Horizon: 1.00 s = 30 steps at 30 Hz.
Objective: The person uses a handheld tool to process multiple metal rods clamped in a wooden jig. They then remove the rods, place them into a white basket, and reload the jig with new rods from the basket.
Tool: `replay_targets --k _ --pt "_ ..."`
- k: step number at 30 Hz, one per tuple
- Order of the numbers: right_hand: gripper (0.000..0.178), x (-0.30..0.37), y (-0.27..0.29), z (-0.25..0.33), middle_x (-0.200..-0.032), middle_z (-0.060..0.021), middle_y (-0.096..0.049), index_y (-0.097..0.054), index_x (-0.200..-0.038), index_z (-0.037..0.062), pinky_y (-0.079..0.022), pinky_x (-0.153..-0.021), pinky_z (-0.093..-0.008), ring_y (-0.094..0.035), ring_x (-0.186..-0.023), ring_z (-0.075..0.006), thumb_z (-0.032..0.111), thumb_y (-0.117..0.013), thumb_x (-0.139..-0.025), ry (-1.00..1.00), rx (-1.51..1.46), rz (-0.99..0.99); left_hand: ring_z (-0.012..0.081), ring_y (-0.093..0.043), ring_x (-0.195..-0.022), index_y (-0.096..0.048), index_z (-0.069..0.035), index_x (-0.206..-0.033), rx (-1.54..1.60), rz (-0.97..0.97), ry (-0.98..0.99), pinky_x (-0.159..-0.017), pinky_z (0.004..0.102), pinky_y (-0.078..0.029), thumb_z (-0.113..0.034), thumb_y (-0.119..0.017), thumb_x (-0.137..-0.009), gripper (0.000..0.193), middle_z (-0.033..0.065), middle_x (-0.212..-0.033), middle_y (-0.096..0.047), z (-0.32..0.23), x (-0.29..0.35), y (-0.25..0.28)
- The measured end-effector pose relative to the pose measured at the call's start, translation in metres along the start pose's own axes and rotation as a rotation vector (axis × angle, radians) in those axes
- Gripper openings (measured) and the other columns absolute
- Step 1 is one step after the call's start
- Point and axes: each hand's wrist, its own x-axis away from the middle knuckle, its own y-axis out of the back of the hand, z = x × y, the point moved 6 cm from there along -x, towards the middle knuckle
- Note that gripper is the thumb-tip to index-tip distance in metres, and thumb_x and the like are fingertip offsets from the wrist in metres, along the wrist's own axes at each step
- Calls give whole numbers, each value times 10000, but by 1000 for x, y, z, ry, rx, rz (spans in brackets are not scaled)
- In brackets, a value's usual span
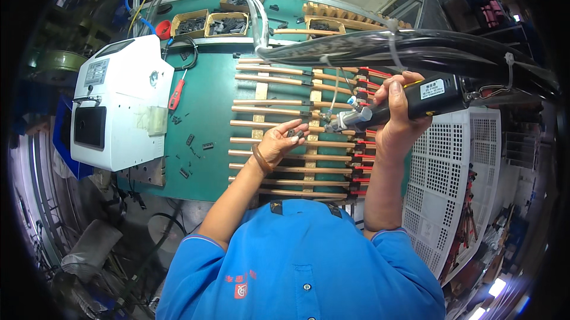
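My right hand (399, 109) is wrapped round a black hand-held power tool (445, 103) that hangs from a metal clip under a thick hose bundle. Its silver nozzle (354, 119) points left, over a row of copper tubes (246, 124). These lie side by side across notched wooden strips (259, 91), with red and black pieces at their right ends. Small black blocks (306, 103) sit partway along several tubes. Close to the nozzle, my left hand (278, 146) is closed on small black blocks (295, 134) between thumb and fingers, above the tubes.
A white machine box (119, 106) stands on the green table (208, 115) at left, beside a red-handled screwdriver (176, 95). Cardboard boxes (228, 25) of black parts are at the back. The black hose bundle (439, 47) crosses overhead. White perforated crates (442, 171) stand at right.
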Motion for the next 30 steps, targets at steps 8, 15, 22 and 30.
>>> replay_targets --k 8,15,22,30 --pt "230 4 -2 -2 -795 -61 -584 -525 -1039 -17 -493 -583 -255 -571 -637 -116 -70 -583 -822 -24 -6 -9 232 -595 -1101 -464 31 -1287 -57 -36 26 -947 310 -514 37 -609 -856 455 177 -1242 -556 8 0 18" --pt "240 10 -5 -16 -805 -62 -583 -533 -1044 -5 -504 -595 -249 -572 -633 -112 -69 -581 -818 -42 -23 -4 220 -623 -1059 -472 -18 -1281 181 -52 64 -827 301 -577 -90 -550 -935 362 147 -1124 -612 12 20 37" --pt "253 11 -6 -24 -817 -58 -585 -540 -1049 5 -509 -607 -248 -579 -647 -112 -81 -581 -814 -85 -49 6 56 -567 -670 -569 -55 -1171 -55 -237 7 -508 188 -478 -153 -583 -936 256 26 -889 -633 6 18 35" --pt "262 10 0 -31 -838 -57 -578 -531 -1051 -3 -506 -607 -247 -574 -650 -108 -96 -576 -810 -67 -17 -26 70 -599 -630 -671 -34 -863 -1019 -365 -279 -558 250 -494 -85 -679 -831 61 30 -750 -675 -17 -18 19"
